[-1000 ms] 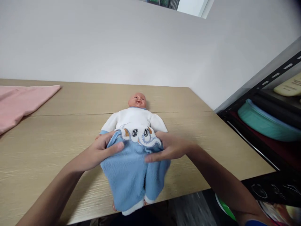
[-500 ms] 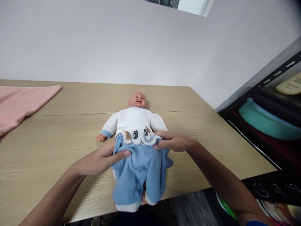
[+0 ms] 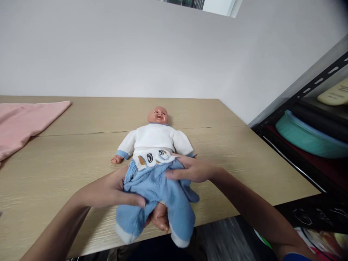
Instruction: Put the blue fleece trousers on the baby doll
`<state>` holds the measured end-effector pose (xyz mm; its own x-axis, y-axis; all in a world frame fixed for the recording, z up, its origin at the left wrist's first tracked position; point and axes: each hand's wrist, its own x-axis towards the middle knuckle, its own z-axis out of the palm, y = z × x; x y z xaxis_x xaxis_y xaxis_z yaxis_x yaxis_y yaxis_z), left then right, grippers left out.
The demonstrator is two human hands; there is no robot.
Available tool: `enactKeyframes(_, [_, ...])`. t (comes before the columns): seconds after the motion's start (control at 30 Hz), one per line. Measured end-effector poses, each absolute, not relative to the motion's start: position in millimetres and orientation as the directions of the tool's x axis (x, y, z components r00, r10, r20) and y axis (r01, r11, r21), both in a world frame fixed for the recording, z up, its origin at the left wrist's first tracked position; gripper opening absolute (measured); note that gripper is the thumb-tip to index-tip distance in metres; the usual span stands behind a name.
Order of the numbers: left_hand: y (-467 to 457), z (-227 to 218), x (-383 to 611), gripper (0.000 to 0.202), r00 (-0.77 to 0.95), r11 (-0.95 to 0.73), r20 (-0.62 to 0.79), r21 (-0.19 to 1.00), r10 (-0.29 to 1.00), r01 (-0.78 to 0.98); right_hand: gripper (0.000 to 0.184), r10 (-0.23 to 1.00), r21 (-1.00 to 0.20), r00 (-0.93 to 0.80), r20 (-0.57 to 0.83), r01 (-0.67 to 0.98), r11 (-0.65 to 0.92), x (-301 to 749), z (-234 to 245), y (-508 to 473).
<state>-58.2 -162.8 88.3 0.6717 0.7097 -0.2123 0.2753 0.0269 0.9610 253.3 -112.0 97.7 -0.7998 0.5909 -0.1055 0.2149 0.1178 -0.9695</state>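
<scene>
A baby doll [image 3: 157,116] lies on its back on the wooden table [image 3: 67,159], head away from me. It wears a white top and blue fleece trousers [image 3: 160,197] with an embroidered white bib. My left hand [image 3: 108,190] grips the trousers at the doll's left hip. My right hand [image 3: 191,169] holds the waistband on the other side. One bare doll leg [image 3: 160,217] shows between the trouser legs, near the table's front edge.
A pink cloth [image 3: 24,121] lies at the far left of the table. At the right stands a black metal shelf [image 3: 304,98] with a teal basin [image 3: 304,137] on it. A white wall runs behind the table.
Both hands have pulled the blue trousers down toward me. The bib sits lower, more of the white top shows, and a bare doll leg has come out.
</scene>
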Motion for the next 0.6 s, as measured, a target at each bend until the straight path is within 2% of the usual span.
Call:
enactKeyframes(0.07, [-164.0,90.0,-52.7,0.052,0.598,0.001,-0.175,0.96,0.782,0.28,0.059,0.453,-0.988,-0.885,-0.11,0.147,0.047,247.0,101.2,-116.0])
enactKeyframes(0.13, [-165.2,91.2,-46.6,0.043,0.518,-0.033,-0.139,0.95,0.844,0.31,0.066,0.371,-0.99,-0.919,-0.134,0.136,-0.021,241.0,103.6,-118.7])
enactKeyframes(0.17, [-165.8,91.6,-44.0,0.042,0.494,-0.051,-0.124,0.944,0.86,0.326,0.066,0.371,-0.992,-0.92,-0.126,0.128,-0.018,238.7,104.0,-119.7])
enactKeyframes(0.23, [-167.4,91.7,-40.4,0.043,0.481,-0.092,-0.094,0.933,0.872,0.349,0.061,0.448,-0.99,-0.892,-0.062,0.11,0.083,235.8,103.2,-121.3])
enactKeyframes(0.33, [-169.4,90.1,-39.9,0.052,0.496,-0.136,-0.066,0.923,0.866,0.36,0.041,0.551,-0.955,-0.833,0.051,0.121,0.271,235.4,98.1,-123.7])
enactKeyframes(0.4, [-169.7,88.1,-41.8,0.059,0.514,-0.124,-0.07,0.934,0.855,0.334,0.038,0.575,-0.953,-0.815,0.076,0.11,0.282,236.0,93.1,-125.3])
enactKeyframes(0.5, [-168.2,85.5,-44.7,0.078,0.628,-0.014,-0.092,0.987,0.773,0.162,0.043,0.593,-0.965,-0.804,0.047,0.117,0.235,235.9,87.7,-126.7])
enactKeyframes(0.6, [-166.0,86.2,-44.9,0.097,0.864,0.226,-0.159,0.973,0.478,0.054,0.042,0.552,-0.951,-0.833,0.02,0.154,0.267,235.3,89.7,-127.5])
